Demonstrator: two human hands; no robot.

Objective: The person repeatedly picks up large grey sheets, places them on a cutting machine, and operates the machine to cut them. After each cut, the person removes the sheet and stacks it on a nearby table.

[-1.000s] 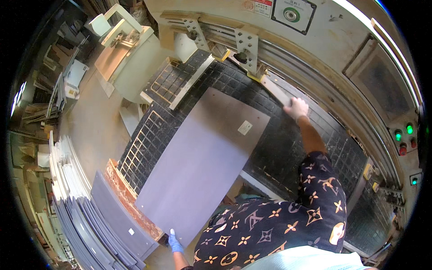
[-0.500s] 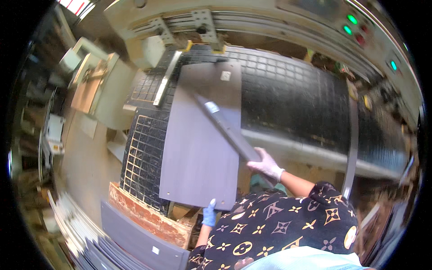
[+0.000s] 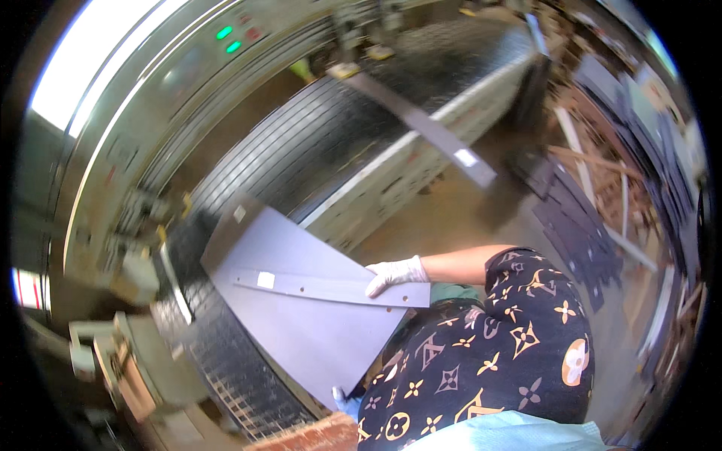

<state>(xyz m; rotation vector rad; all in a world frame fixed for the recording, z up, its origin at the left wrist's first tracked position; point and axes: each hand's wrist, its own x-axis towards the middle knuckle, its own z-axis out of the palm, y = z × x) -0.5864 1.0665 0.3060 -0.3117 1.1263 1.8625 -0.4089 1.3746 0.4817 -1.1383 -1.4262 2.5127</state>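
Observation:
My right hand, in a white glove, is closed on one end of a narrow grey strip board with small holes and a white label. The strip lies across or just above a large flat grey panel; whether they touch I cannot tell. At the panel's near edge is my left hand in a blue glove, its thumb on top and the other fingers hidden beneath. The panel's far end rests over the black machine bed.
Another grey strip juts over the bed's near side. Dark grey boards lie on the floor at right, beside scrap strips. Green lights glow on the machine's beam. A reddish-brown block stands at the lower edge.
The view has swung to the right, bringing the boards on the floor into sight. In my right hand, the strip has turned from steeply slanted to nearly level across the panel.

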